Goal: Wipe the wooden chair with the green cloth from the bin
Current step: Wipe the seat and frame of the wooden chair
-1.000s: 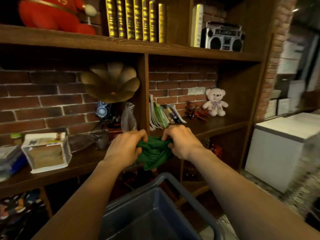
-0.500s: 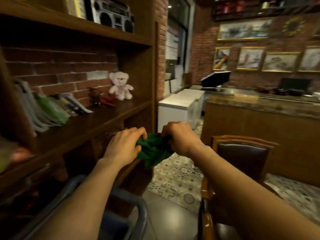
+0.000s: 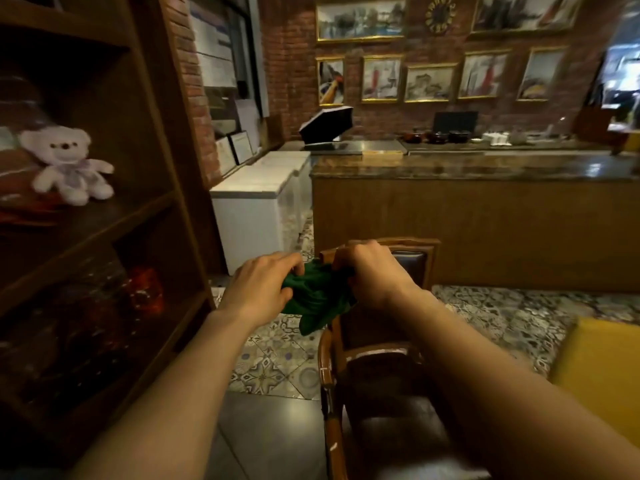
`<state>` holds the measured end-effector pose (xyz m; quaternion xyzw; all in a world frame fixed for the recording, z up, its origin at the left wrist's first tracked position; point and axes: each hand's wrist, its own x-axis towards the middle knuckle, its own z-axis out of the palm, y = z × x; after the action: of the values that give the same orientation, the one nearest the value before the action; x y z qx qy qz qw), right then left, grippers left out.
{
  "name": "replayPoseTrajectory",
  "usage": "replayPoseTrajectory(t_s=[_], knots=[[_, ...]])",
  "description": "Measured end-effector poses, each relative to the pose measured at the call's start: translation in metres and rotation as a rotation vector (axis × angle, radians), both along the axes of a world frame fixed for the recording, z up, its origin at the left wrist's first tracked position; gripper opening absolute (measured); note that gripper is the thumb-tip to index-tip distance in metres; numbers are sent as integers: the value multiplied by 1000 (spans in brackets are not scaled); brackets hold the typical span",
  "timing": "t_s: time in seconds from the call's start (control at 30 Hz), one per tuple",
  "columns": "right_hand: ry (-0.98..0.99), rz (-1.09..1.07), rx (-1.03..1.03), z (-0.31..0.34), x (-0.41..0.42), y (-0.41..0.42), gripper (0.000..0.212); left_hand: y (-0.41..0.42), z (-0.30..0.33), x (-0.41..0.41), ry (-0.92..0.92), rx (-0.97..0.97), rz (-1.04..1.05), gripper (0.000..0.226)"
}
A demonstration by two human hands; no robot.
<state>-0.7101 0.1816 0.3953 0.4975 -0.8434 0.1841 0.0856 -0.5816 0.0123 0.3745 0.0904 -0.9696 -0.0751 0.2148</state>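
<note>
Both hands are gripping the green cloth (image 3: 317, 299) in the air, in front of the top rail of the wooden chair (image 3: 375, 355). The left hand (image 3: 263, 289) is curling its fingers closed over the cloth's left end; the right hand (image 3: 372, 271) is closing in a fist over its right end. The cloth is bunching into dark folds between them, with one loose corner hanging below, just beside the chair's left post. The chair is standing under the right forearm, showing a brown frame with a curved armrest and dark padded back and seat. To the left, a wooden shelf unit (image 3: 162, 188) is standing near, holding a white teddy bear (image 3: 65, 164). Patterned floor tiles (image 3: 273, 362) are lying open between shelf and chair. Beyond the chair, a long desk (image 3: 485, 216) is closing off the far side.
</note>
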Motion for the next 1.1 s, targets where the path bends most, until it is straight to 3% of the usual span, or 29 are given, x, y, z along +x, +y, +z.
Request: replayPoseTrajectory(t_s=[0.17,0.53,0.8,1.1], knots=[[-39,-49,-31,-32,-47,11,30,0,-24,-62,-32,7,-50,38],[-167,-130,106,-128,-104,-22,31,-40,-121,-129,-155,124,-137,36],[-216,-194,113,-160,-128,-72,30,-97,-160,-171,-173,175,-212,37],[-265,-189,81,-205,-168,-82,38,-104,-198,-214,-182,219,-218,40]])
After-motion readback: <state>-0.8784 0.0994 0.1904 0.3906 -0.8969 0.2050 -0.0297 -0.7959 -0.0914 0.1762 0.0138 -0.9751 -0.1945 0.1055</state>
